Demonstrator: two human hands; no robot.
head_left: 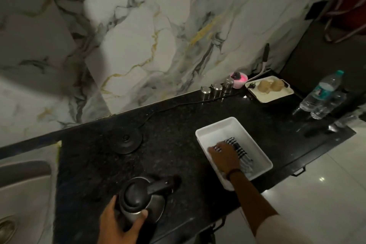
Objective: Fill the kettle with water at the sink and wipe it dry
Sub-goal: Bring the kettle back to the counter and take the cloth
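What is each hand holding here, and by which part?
The left hand grips the kettle around its steel body, below the lid. The right hand lies on the checked cloth in the white tray; a closed grasp cannot be told.

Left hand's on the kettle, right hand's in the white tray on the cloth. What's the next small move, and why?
Probably close the right hand on the checked cloth and lift it out of the white tray toward the kettle. The left hand already steadies the kettle on the counter, lid shut, so wiping looks next.

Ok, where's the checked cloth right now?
The checked cloth lies in the white tray on the counter's right side, under the right hand, right of the kettle.
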